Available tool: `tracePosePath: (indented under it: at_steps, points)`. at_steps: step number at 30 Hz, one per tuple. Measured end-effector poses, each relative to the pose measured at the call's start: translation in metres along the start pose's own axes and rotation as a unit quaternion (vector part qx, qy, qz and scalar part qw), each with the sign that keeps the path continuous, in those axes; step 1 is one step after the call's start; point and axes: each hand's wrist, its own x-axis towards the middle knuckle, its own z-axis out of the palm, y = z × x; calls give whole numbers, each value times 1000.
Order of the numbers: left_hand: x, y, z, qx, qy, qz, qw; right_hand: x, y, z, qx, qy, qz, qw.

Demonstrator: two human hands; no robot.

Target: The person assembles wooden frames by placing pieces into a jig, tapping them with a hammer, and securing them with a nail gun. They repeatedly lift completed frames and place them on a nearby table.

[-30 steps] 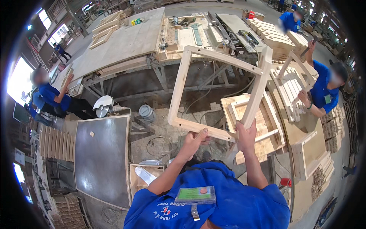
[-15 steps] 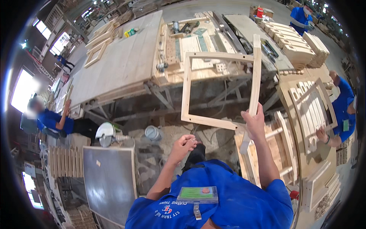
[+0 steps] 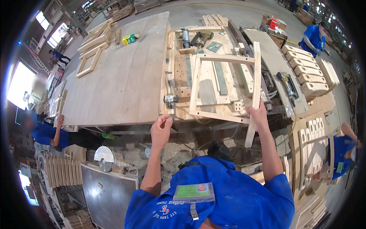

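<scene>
My right hand (image 3: 258,117) is wrapped round the long side bar of a light wooden frame (image 3: 257,76), near its lower right corner. The frame is tilted above a wooden assembly jig (image 3: 211,29), whose boards and green strips show through its opening. Small dark holes mark its bars. My left hand (image 3: 161,131) hovers at the near edge of the bench, fingers curled in toward the thumb; whether something small is in them I cannot make out. Nearest to it is a small metal clamp cylinder (image 3: 170,99) on the jig's left side.
A wide wooden tabletop (image 3: 114,84) extends left, bearing a yellow-green box (image 3: 130,39) and small frames (image 3: 89,61). A power tool (image 3: 288,87) rests right of the jig. A circular saw blade (image 3: 105,158) stands lower left. Co-workers in blue stand at both sides.
I have come closer to the bench. The wooden frame has moved from in front of the jig to over it, and my left hand has risen forward to the bench edge.
</scene>
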Motion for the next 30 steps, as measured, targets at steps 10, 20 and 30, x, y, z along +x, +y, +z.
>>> tracePosePath:
  at_steps: [10,20,30]
  points:
    - [94,7,41,91,81,2,993,217,-24,62,-28,-49,11,998]
    - [144,0,82,256,95,36,961,307,14,101,-126,-89,110,982]
    - [154,13,90,282,89,8,955,328,45,118,-455,-108,21,883]
